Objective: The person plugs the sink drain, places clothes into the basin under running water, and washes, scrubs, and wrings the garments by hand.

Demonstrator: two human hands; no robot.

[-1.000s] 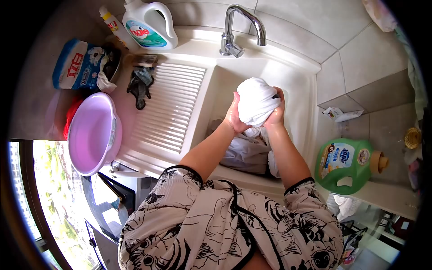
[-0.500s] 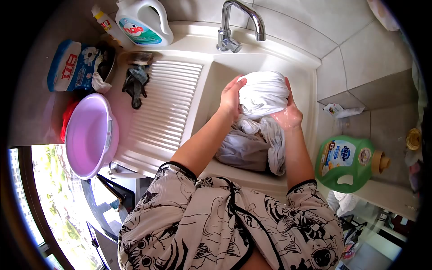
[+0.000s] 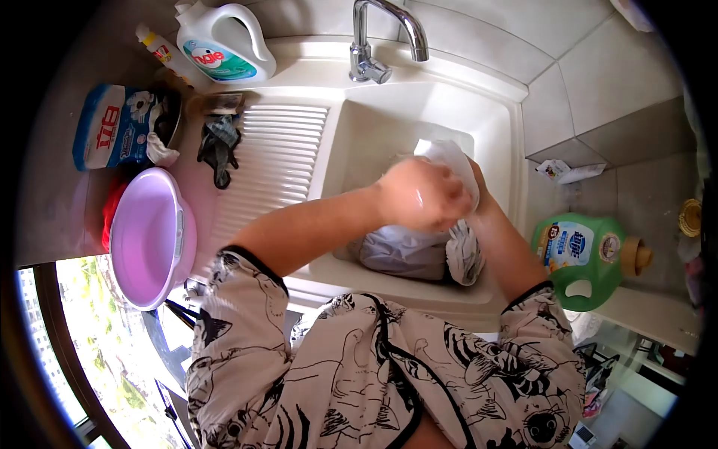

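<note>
Over the sink basin (image 3: 366,131), my left hand (image 3: 425,193) is closed on a bunched white cloth (image 3: 447,157), its knuckles turned up and slightly blurred. My right hand (image 3: 479,182) is on the far right side of the same cloth, mostly hidden behind it and my left hand; its fingers do not show clearly. Beneath them a heap of grey cloth (image 3: 404,254) lies in the near part of the basin, with a striped pale cloth (image 3: 464,253) at its right side.
A ribbed washboard (image 3: 280,150) with dark wet cloth (image 3: 218,150) adjoins the basin. The faucet (image 3: 370,63) rises behind. A purple basin (image 3: 146,239), a blue-white package (image 3: 112,127) and a white detergent jug (image 3: 224,45) stand left; a green jug (image 3: 587,258) lies right.
My left hand has swung from the white cloth's left side over its front, knuckles up. The cloth is now bunched smaller and more hidden. The view has shifted slightly.
</note>
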